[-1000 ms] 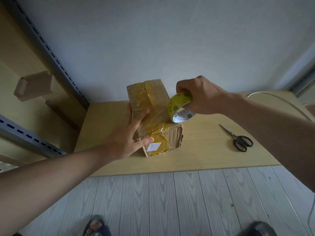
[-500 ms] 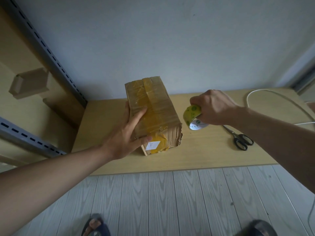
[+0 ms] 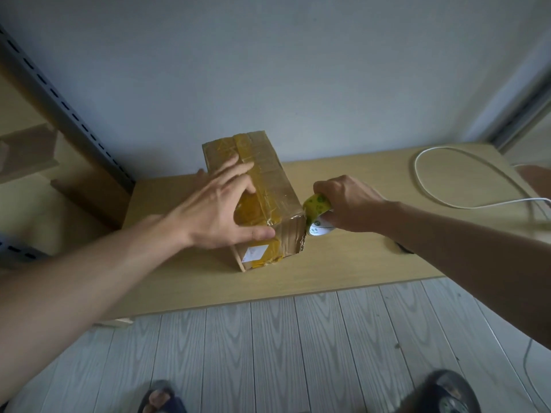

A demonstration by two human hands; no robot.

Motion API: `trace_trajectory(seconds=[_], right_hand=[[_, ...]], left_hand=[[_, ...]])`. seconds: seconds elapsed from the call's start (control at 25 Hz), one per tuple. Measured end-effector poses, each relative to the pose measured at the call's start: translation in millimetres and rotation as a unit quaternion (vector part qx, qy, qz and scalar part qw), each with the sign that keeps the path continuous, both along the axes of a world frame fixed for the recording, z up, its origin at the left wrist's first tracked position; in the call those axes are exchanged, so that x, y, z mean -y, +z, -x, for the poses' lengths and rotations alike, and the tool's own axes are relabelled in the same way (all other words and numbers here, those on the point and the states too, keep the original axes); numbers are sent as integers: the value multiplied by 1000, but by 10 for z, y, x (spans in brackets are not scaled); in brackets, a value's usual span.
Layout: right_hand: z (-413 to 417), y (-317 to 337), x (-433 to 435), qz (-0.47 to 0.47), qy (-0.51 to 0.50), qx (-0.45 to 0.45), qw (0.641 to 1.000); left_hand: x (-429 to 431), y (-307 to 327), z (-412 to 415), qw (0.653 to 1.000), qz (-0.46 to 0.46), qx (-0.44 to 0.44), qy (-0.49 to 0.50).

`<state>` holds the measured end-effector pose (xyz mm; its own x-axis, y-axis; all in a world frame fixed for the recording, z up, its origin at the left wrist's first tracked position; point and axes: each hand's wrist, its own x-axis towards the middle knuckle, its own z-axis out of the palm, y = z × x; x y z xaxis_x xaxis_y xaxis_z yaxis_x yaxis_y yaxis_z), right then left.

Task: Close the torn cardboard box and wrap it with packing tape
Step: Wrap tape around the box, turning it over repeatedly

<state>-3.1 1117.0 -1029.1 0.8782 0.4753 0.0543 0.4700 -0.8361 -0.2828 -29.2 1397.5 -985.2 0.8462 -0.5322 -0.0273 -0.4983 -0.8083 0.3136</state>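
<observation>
Since half a second ago the tape roll (image 3: pixel 316 207) has closed the gap to the cardboard box (image 3: pixel 269 177) and now sits low against its near right corner, while the left hand (image 3: pixel 214 213) has slid up from the near left edge to lie across the lid. From my remote seat, I see the right hand (image 3: pixel 348 201) curled tightly round the roll, its printed side facing me. The left hand is flat, with fingers spread and straight and the thumb along the near top edge, pressing the lid rather than clasping it. The box stands on the pale wooden table (image 3: pixel 343 263), well back from the front edge. Its long axis runs away from me toward the wall, angled slightly left, and yellowish tape already crosses its top and near end. The ragged torn edge (image 3: pixel 302 242) runs down the near right corner, just below the roll. That is the relation I judge the next pull turns on: the roll lies to the box's right, on the right hand's side, so a band would likely cross the short way, down the right wall. A white cable (image 3: pixel 432 186) loops on the table, well apart.
</observation>
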Motion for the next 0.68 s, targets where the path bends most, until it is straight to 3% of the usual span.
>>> trace_trajectory(seconds=[0.12, 0.24, 0.32, 0.48, 0.68], right_hand=[[12, -13, 9, 7, -7, 2, 1000], [49, 0, 16, 17, -6, -3, 1000], [73, 6, 40, 24, -5, -11, 1000], [120, 7, 100, 3, 10, -10, 1000], [69, 124, -62, -58, 18, 30, 998]], left_hand=[[418, 99, -70, 990, -57, -125, 37], [805, 57, -201, 959, -190, -188, 97], [935, 52, -280, 944, -232, -199, 123], [934, 5, -198, 957, -202, -168, 126], [498, -84, -44, 987, -62, -117, 92]])
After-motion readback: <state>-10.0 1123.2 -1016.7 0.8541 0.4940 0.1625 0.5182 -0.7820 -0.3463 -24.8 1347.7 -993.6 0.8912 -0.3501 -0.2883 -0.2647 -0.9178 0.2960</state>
